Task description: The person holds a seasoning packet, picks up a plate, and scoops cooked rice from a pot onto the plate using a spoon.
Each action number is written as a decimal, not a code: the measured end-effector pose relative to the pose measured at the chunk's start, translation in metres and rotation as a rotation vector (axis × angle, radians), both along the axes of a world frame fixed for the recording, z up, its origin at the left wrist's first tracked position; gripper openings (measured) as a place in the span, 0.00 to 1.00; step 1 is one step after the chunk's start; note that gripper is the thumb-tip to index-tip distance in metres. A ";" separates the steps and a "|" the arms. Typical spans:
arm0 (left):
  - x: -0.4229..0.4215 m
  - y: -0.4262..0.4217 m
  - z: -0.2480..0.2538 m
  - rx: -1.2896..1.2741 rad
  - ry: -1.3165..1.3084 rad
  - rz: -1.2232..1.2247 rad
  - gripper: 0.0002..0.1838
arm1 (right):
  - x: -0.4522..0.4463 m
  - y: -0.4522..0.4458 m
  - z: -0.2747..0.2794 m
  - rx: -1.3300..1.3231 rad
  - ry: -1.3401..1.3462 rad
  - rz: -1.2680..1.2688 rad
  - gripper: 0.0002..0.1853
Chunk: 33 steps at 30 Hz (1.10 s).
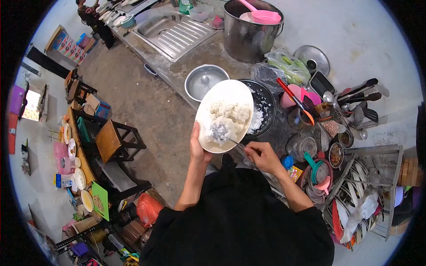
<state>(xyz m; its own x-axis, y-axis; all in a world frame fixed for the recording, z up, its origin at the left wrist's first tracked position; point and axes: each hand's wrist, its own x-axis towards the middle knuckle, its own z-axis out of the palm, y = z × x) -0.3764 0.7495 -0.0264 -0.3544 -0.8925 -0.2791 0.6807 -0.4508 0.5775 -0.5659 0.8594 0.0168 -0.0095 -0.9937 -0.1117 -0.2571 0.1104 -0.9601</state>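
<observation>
Two bare hands work at the middle of the head view, black sleeves above the elbows. The left hand (pixel 199 147) grips the near left side of a white bowl (pixel 232 91); some of its fingers are hidden, so I cannot tell how far they reach underneath. The bowl is held up in front of the body, over the near edge of the counter (pixel 188 60), and a heap of rice (pixel 229 116) lies in its middle and near end. The right hand (pixel 267 158) has its fingers closed on the handle of a spoon (pixel 238 144), whose head is pressed into the rice.

Just beyond the bowl stands a metal basin (pixel 193 87). Right of that, partly covered by the bowl, is a black pan (pixel 271 103) with more rice and loose grains in it. Farther back on the counter are a tall pot (pixel 248 43) with a pink dipper (pixel 266 17) on top, and a sink (pixel 150 27) to its left. Bagged greens (pixel 293 70) lie near the pot, beside a round lid (pixel 320 56). At far upper left, another person (pixel 94 20) stands by the counter.
</observation>
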 end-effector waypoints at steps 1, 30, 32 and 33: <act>0.001 -0.001 -0.001 -0.007 0.009 0.001 0.27 | 0.001 0.001 0.000 0.005 -0.008 0.012 0.11; 0.016 0.009 0.001 0.135 -0.041 -0.060 0.28 | -0.052 -0.015 0.036 -0.052 0.081 0.030 0.08; 0.017 0.007 0.002 0.128 -0.040 -0.071 0.28 | -0.049 -0.017 0.034 -0.054 0.041 0.021 0.08; 0.018 0.007 0.000 0.113 -0.062 -0.067 0.28 | -0.047 -0.017 0.031 -0.054 0.039 0.025 0.08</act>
<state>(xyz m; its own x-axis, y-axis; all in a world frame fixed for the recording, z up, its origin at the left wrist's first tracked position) -0.3586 0.7569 -0.0262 -0.3912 -0.8289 -0.3999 0.6111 -0.5588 0.5606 -0.6132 0.8419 0.0477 0.0121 -0.9983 -0.0577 -0.2965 0.0515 -0.9537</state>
